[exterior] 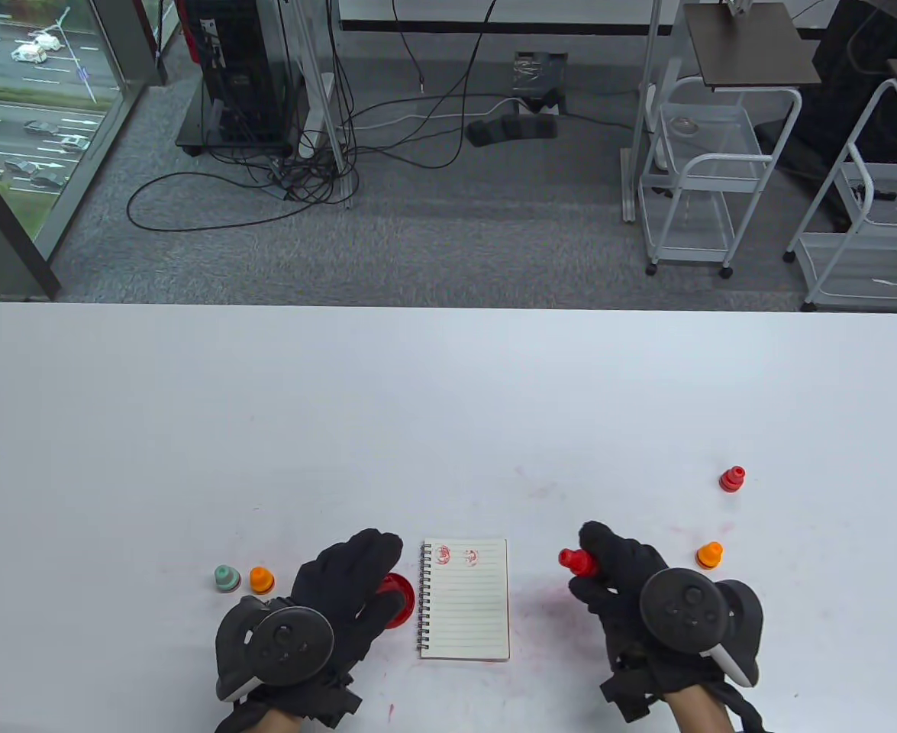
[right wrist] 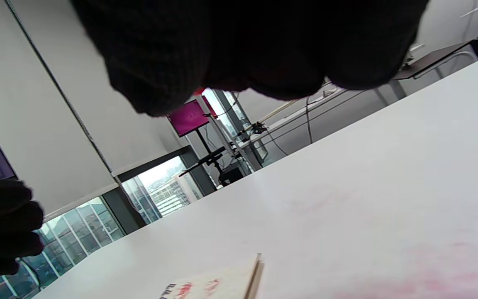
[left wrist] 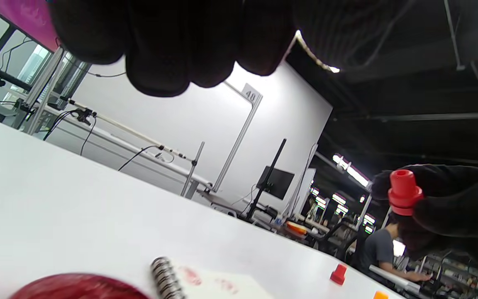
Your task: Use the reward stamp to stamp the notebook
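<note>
The white surface (exterior: 448,397) carries a spiral-bound lined notebook (exterior: 465,599), 2 red prints on its page. The left hand (exterior: 341,592) lies relaxed over a red round pad (exterior: 398,599). The right hand (exterior: 616,573) grips a red plastic stamp (exterior: 576,561) beside the notebook.

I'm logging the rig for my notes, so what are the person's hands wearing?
Both the left hand and the right hand wear black knit sensor gloves. A dark, rounded tracker with buttons, like a VR controller, is strapped to the back of each, with a white edge at its lower rim.
</note>
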